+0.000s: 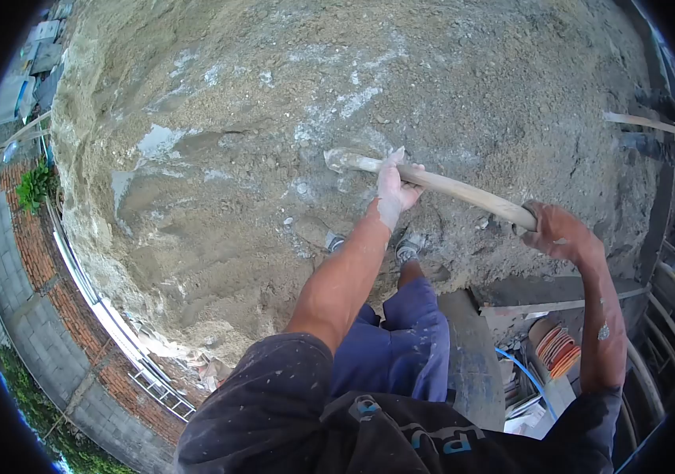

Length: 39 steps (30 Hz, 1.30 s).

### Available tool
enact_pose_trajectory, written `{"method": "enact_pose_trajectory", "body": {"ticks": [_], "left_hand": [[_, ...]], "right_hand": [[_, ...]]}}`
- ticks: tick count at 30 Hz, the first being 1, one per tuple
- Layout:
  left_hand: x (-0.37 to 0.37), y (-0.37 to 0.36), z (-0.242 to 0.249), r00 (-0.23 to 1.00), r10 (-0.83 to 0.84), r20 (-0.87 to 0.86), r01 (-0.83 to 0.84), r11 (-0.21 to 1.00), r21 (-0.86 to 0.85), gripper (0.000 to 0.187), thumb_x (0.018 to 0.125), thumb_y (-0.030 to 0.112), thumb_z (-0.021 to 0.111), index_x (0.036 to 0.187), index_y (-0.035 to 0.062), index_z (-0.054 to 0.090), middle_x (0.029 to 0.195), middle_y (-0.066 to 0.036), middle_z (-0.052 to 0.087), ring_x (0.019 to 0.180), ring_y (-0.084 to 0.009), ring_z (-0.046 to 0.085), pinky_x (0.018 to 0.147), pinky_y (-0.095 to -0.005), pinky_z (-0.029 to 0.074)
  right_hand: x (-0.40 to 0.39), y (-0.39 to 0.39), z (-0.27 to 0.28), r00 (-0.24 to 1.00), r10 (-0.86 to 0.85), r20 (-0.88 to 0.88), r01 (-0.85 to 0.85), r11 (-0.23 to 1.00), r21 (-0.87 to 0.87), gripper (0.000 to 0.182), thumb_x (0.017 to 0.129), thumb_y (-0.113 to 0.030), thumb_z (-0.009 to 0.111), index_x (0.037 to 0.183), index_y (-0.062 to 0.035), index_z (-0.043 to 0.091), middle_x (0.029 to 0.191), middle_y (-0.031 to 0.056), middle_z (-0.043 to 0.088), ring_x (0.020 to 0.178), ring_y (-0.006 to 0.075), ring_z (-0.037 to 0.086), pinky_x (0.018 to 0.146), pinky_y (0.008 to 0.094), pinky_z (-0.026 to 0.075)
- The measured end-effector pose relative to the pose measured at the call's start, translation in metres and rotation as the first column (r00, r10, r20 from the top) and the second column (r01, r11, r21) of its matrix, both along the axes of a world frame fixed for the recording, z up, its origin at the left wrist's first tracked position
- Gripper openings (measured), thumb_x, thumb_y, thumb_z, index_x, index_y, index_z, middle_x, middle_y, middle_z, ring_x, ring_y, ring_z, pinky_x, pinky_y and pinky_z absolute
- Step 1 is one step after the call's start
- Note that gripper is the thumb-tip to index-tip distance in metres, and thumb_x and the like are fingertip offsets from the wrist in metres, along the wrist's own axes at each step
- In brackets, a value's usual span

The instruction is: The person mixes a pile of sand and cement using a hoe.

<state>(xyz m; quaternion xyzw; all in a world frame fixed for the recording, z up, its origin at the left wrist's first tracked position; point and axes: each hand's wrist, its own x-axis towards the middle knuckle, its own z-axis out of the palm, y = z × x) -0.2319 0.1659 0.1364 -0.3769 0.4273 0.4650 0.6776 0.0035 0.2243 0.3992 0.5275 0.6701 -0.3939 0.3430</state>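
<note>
A long wooden handle point(472, 192) slants across the middle, down to the right, held in both hands. My left hand point(394, 186), coated in pale dust, is closed round it near its lower end. My right hand point(555, 229) grips the far end at the right. The tool's head point(345, 160), crusted with the same grey material, rests at the sandy pile point(235, 174); its exact shape is hard to make out. Whitish powder patches point(160, 141) lie on the pile around it.
My shoes point(410, 249) stand at the pile's near edge. To the lower right are stacked orange items point(557, 351), a blue hose point(523, 371) and a wooden plank edge point(567, 303). A ladder point(165, 395) and a brick wall point(77, 324) show at the lower left.
</note>
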Motion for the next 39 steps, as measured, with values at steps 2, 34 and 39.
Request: {"method": "enact_pose_trajectory", "body": {"ticks": [2, 34, 39], "left_hand": [[0.067, 0.008, 0.015, 0.999, 0.023, 0.043, -0.023, 1.000, 0.009, 0.051, 0.083, 0.034, 0.068, 0.114, 0.0037, 0.041, 0.100, -0.013, 0.052, 0.092, -0.0281, 0.056, 0.087, -0.0465, 0.049], [-0.468, -0.154, 0.228, -0.042, 0.349, -0.936, -0.268, 0.899, 0.347, 0.020, 0.093, 0.022, 0.060, 0.096, 0.0076, 0.046, 0.068, -0.003, 0.049, 0.057, -0.0124, 0.052, 0.050, -0.0285, 0.049], [-0.387, -0.107, 0.095, 0.137, 0.076, -0.988, -0.255, 0.966, 0.039, 0.023, 0.092, 0.021, 0.059, 0.094, 0.0063, 0.042, 0.064, -0.003, 0.047, 0.048, -0.0137, 0.050, 0.040, -0.0311, 0.047]], "right_hand": [[0.087, -0.028, 0.062, 0.979, -0.103, 0.176, 0.083, 0.990, 0.116, 0.047, 0.074, -0.022, 0.069, 0.115, -0.0044, 0.056, 0.092, 0.0226, 0.065, 0.093, 0.0382, 0.062, 0.081, 0.0454, 0.047], [-0.509, -0.146, -0.094, 0.628, 0.167, -0.760, -0.147, 0.985, 0.095, 0.031, 0.080, -0.009, 0.058, 0.110, -0.0057, 0.058, 0.109, 0.0165, 0.064, 0.101, 0.0354, 0.063, 0.086, 0.0443, 0.050], [-0.490, -0.139, -0.175, 0.785, 0.125, -0.606, -0.058, 0.990, 0.130, 0.023, 0.085, -0.012, 0.052, 0.106, -0.0033, 0.056, 0.095, 0.0218, 0.066, 0.093, 0.0389, 0.064, 0.081, 0.0483, 0.050]]}}
